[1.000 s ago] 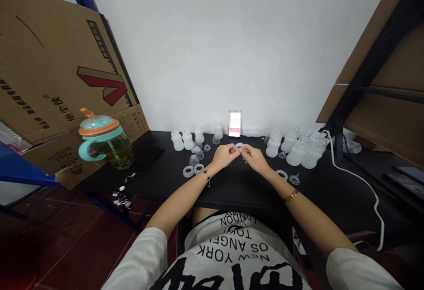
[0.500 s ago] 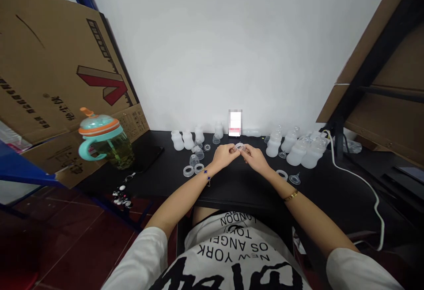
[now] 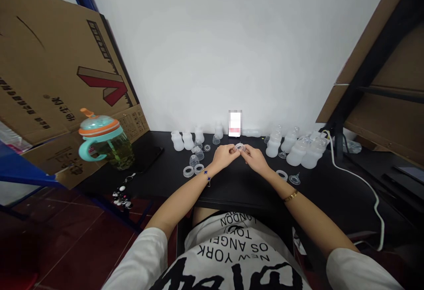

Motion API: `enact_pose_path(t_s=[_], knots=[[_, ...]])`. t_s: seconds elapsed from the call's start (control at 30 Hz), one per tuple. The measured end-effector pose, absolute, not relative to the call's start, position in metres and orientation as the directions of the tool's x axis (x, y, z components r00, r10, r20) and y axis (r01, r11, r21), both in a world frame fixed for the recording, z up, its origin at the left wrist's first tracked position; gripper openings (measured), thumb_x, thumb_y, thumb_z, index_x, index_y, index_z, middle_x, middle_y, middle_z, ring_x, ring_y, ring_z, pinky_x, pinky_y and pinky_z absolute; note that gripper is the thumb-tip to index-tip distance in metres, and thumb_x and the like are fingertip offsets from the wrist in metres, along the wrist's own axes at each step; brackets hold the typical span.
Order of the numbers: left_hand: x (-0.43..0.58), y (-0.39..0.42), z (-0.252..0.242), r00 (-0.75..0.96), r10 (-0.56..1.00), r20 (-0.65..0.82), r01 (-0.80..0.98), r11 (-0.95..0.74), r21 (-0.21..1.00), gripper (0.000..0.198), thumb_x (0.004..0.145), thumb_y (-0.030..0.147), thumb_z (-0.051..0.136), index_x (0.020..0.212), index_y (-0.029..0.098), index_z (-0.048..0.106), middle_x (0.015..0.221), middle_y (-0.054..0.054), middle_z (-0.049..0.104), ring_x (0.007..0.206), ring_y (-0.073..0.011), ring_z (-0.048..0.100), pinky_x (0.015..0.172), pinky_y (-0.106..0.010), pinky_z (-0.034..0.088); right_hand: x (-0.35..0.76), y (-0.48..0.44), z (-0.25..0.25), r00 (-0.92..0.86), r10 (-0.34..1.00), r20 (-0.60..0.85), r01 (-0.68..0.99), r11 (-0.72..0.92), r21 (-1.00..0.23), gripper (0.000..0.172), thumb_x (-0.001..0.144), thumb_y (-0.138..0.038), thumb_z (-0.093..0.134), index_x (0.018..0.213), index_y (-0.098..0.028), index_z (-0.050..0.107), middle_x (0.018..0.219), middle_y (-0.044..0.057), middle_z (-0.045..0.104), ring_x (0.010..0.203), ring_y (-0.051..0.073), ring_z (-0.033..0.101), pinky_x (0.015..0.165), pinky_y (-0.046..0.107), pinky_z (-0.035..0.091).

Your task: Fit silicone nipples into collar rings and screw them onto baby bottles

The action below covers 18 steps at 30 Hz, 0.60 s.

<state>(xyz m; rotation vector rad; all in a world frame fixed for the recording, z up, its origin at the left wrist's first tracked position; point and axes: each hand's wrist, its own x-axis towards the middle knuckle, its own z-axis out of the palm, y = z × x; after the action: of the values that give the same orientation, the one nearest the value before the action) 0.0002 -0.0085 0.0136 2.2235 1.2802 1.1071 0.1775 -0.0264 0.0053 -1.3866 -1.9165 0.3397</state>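
Observation:
My left hand and my right hand meet over the middle of the black table, fingers pinched together. Between the fingertips sits a small clear plastic ring, held by both hands. Loose clear rings lie on the table left of my left wrist. Another ring and a clear nipple piece lie right of my right wrist.
White translucent bottles stand in a row at the back left and in a cluster at the back right. A teal-lidded cup and cardboard box are at the left. A white cable runs along the right. A phone leans on the wall.

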Motion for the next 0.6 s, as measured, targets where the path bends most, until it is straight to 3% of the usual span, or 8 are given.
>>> enact_pose_path(t_s=[0.23,0.6], knots=[[0.0006,-0.0077,0.0118,0.276,0.846,0.457,0.590,-0.524,0.614,0.032,0.082,0.037,0.057,0.060,0.019,0.042,0.057,0.004,0.045,0.059,-0.0114,0.040,0.059,-0.027,0.025,0.1768,-0.0274,0.0070,-0.141,0.911,0.388,0.694,0.370,-0.618,0.029,0.094,-0.048,0.046,0.076,-0.025,0.048,0.063,-0.003,0.056,0.062,0.019,0.063,0.060,0.027,0.042],[0.0004,-0.0077,0.0108,0.276,0.819,0.503,0.562,-0.562,0.606,0.034,0.084,0.037,0.056,0.060,0.018,0.041,0.056,0.005,0.041,0.057,-0.0103,0.037,0.059,-0.026,0.024,0.1761,-0.0298,0.0088,-0.145,0.902,0.407,0.701,0.384,-0.601,0.029,0.097,-0.049,0.044,0.087,-0.025,0.058,0.063,-0.003,0.058,0.062,0.019,0.064,0.061,0.027,0.042]])
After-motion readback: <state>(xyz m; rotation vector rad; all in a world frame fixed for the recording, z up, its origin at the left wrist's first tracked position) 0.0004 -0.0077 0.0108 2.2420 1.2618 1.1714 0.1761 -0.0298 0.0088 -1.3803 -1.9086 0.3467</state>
